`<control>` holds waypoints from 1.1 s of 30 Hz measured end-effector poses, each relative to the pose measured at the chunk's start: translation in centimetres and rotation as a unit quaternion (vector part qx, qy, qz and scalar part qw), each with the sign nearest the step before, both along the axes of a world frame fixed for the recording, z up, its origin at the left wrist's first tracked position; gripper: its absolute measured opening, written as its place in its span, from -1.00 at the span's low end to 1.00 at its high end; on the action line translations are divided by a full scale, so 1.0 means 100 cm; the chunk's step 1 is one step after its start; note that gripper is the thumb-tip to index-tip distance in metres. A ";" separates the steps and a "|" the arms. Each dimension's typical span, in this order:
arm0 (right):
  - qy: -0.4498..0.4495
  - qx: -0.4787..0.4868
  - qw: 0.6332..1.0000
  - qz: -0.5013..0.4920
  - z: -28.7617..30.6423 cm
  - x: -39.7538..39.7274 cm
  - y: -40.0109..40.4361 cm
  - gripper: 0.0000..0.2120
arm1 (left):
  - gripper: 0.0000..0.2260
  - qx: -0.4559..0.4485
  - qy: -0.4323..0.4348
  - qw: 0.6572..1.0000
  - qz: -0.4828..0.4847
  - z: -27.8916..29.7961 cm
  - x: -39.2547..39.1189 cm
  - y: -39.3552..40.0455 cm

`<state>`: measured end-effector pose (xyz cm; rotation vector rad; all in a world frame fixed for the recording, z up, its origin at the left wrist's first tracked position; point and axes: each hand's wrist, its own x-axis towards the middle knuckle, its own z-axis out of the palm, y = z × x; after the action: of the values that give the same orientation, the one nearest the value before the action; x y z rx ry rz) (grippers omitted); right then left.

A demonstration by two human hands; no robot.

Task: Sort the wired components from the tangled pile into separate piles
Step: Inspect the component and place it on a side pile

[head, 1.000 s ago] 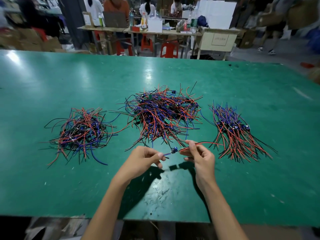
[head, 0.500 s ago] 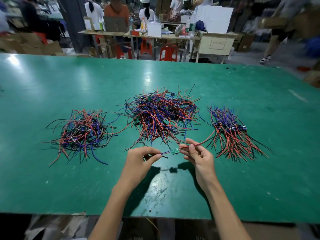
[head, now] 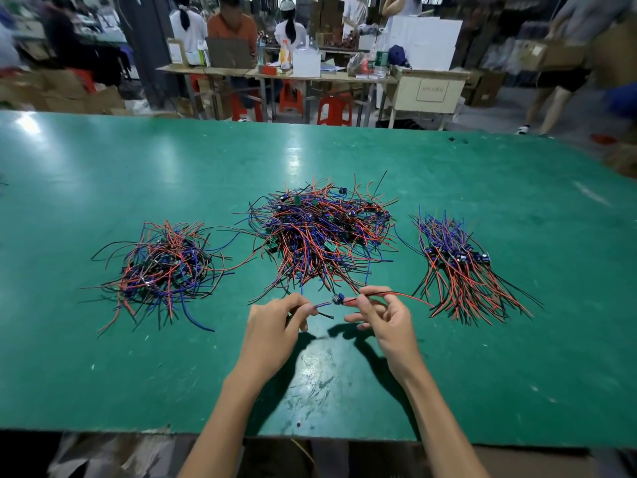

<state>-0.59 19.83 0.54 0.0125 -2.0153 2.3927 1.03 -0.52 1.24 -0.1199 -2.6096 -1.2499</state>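
One wired component (head: 335,299), a small blue part with red, black and blue leads, hangs stretched between my hands just above the green table (head: 103,374). My left hand (head: 275,326) pinches its blue and black leads. My right hand (head: 382,319) pinches its red and black leads. Behind them lies the big tangled pile (head: 320,232) of red, blue and black wires with small boards. A looser sorted pile (head: 162,267) sits at the left. At the right, a neater pile (head: 458,267) has its wires lying roughly parallel.
The table's near edge (head: 310,439) runs just below my forearms. Beyond the far edge stand work tables (head: 275,72), red stools (head: 334,110), cardboard boxes and several people. A person (head: 558,81) walks at the far right.
The held component has turned between my fingers, its blue part now showing instead of the green board. Both hands stay close together in front of the middle pile.
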 end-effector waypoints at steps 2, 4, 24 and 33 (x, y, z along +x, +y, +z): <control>0.004 -0.003 1.000 -0.006 -0.001 -0.001 -0.001 -0.82 | -0.82 0.006 -0.001 1.000 -0.007 -0.002 -0.002 -0.002; 0.004 -0.016 1.000 -0.019 -0.003 -0.001 -0.002 -0.91 | -0.83 0.008 0.001 1.000 -0.004 -0.005 -0.003 -0.003; -0.016 -0.383 0.848 -0.367 0.104 -0.121 0.089 -0.87 | -0.79 0.276 -0.007 0.942 0.193 -0.028 -0.009 -0.024; -0.166 -0.272 0.903 -0.289 0.049 -0.082 0.083 -0.67 | -0.76 0.288 -0.009 0.935 0.206 -0.035 -0.014 -0.025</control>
<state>-8.79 28.12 5.47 -0.9111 -1.0980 2.5232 -0.34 -3.02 -2.25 0.5166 -2.0129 -1.7637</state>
